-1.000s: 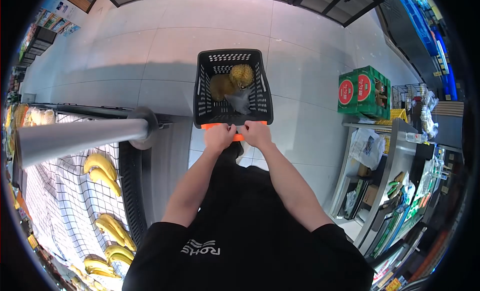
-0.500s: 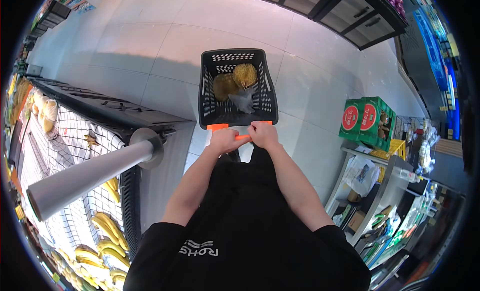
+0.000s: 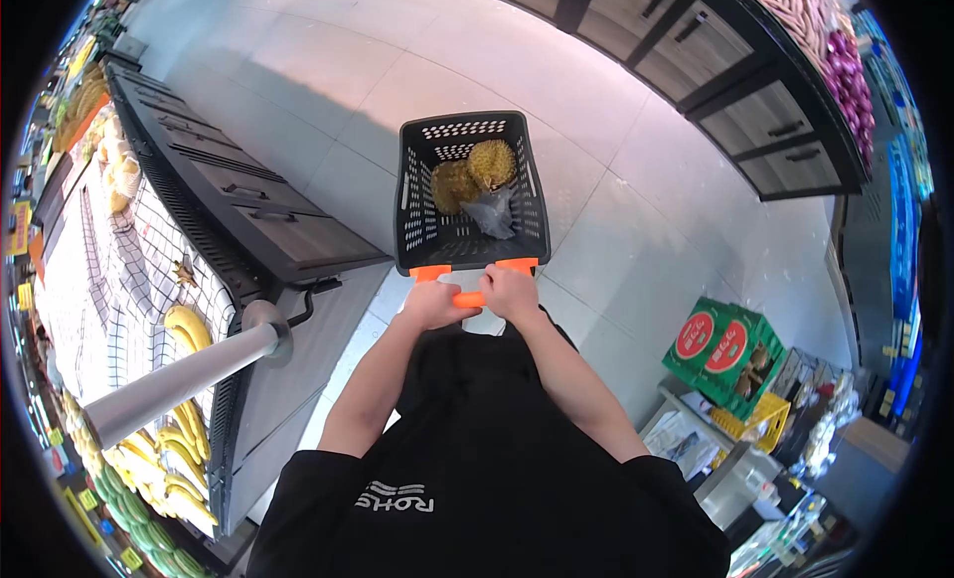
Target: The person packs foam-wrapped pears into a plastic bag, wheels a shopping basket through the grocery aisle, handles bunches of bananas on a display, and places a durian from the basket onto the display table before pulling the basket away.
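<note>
In the middle of the head view is a black perforated shopping basket (image 3: pixel 473 254) with an orange handle (image 3: pixel 469 300). My left hand (image 3: pixel 435 305) is closed around the handle's left part. My right hand (image 3: pixel 510 290) grips it on the right, close beside the left. Two spiky yellow-brown durians, one (image 3: pixel 491 163) at the upper right and one (image 3: pixel 452 187) to its left, lie inside the basket. A crumpled clear plastic bag (image 3: pixel 490 214) rests in front of them. The basket's underside is hidden.
On the left runs a produce stand with bananas (image 3: pixel 184 454), a checked cloth (image 3: pixel 109 280) and a grey post (image 3: pixel 189 379). Green cartons (image 3: pixel 723 344) stand at right beside a yellow crate (image 3: pixel 767 419). A drawered counter (image 3: pixel 686 51) holding purple onions (image 3: pixel 848 91) curves along the upper right.
The view has shifted over the floor: the drawered counter now shows more, and the green cartons sit lower. Both hands still hold the basket handle, with the durians and bag inside.
</note>
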Motion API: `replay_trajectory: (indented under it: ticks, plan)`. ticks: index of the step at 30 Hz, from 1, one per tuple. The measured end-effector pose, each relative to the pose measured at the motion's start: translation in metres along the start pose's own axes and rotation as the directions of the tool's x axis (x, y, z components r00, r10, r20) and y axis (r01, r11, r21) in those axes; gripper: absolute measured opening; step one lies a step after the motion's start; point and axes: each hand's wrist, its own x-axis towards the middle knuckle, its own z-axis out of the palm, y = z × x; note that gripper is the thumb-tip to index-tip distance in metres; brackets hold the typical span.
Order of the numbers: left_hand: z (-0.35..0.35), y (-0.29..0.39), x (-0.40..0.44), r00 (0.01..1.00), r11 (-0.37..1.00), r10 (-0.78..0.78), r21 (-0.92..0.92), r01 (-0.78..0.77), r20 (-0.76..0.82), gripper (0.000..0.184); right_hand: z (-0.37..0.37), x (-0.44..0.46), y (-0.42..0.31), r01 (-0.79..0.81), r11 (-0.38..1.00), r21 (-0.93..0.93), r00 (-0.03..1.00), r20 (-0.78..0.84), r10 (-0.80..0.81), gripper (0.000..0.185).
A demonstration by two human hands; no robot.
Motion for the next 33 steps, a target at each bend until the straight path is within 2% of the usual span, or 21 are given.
replay_trajectory:
  ticks: [5,7,11,17,23,29,31,33]
  plan:
    - [-0.013,0.019,0.025,0.987,0.983,-0.155,-0.107,0.149,-0.05,0.066,-0.028,0.043,0.015,0.091,0.996,-0.01,0.992,0.083,-0.09,0.026]
    - [-0.013,0.025,0.036,0.965,0.966,-0.232,-0.15,0.212,-0.126,0.063,-0.035,0.056,0.017,0.107,0.994,-0.024,0.986,0.133,-0.103,0.027]
    - [-0.024,0.032,0.049,0.929,0.928,-0.318,-0.264,0.263,-0.192,0.061,-0.051,0.089,0.018,0.162,0.984,-0.077,0.97,0.198,-0.144,0.027]
    - [-0.031,0.028,0.071,0.883,0.903,-0.38,-0.316,0.291,-0.276,0.062,-0.057,0.129,0.02,0.213,0.973,-0.094,0.942,0.286,-0.178,0.027]
    - [-0.046,0.017,0.093,0.847,0.888,-0.389,-0.393,0.24,-0.363,0.062,-0.071,0.172,0.007,0.265,0.955,-0.131,0.913,0.354,-0.205,0.028]
    - [-0.079,0.0,0.117,0.802,0.849,-0.462,-0.448,0.279,-0.377,0.058,-0.075,0.227,-0.012,0.304,0.938,-0.169,0.884,0.416,-0.212,0.029]
    - [-0.091,-0.008,0.126,0.764,0.859,-0.454,-0.454,0.238,-0.458,0.053,-0.077,0.248,-0.021,0.318,0.931,-0.181,0.878,0.425,-0.218,0.029]
    - [-0.106,-0.016,0.135,0.758,0.851,-0.464,-0.467,0.239,-0.458,0.052,-0.08,0.271,-0.029,0.338,0.924,-0.177,0.865,0.445,-0.231,0.029]
